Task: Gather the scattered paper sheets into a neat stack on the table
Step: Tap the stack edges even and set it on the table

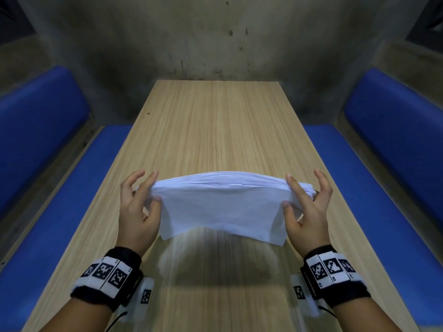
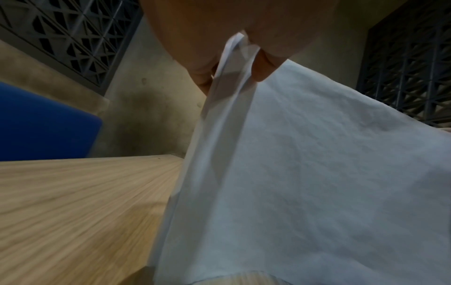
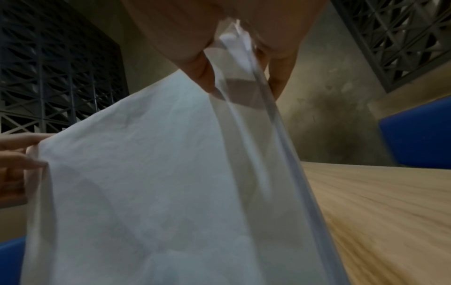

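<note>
The stack of paper sheets (image 1: 223,202) hangs upright above the near half of the wooden table (image 1: 215,130), its lower edge clear of the top. The left hand (image 1: 140,212) pinches its left end between thumb and fingers; the right hand (image 1: 306,209) pinches the right end likewise. Blue benches (image 1: 40,130) flank the table.
</note>
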A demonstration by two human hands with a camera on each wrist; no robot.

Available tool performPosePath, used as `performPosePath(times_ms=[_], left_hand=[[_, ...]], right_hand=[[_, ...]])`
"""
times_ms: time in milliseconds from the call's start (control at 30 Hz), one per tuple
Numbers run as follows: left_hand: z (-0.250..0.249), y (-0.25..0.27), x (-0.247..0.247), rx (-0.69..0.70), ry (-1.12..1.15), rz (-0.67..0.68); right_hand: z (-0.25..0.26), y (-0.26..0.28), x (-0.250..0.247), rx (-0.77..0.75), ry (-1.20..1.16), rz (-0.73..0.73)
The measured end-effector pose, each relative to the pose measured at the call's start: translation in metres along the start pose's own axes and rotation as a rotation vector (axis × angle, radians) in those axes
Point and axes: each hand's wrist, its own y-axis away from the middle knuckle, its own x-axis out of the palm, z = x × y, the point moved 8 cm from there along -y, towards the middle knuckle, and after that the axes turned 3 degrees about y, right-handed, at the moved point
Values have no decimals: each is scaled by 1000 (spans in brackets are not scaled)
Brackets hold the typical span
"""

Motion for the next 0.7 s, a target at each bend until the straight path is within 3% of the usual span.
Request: performPosePath(times_ms=[233,400,500,600,700], left_hand=[[-3,0,2,6,67,31],[-3,-3,2,-48,100,49],[-15,-12,5,-16,-220,87],[-42,-24,35,175,-672,303],[-85,-22,79,338,-613,580]], right_hand=[[-8,2,8,74,-21,32],[-42,9,20,508,-494,74],[-45,11,23,580,-553,87],[-40,8,22,548,-568,79],[-21,3,21,465,-557,103]])
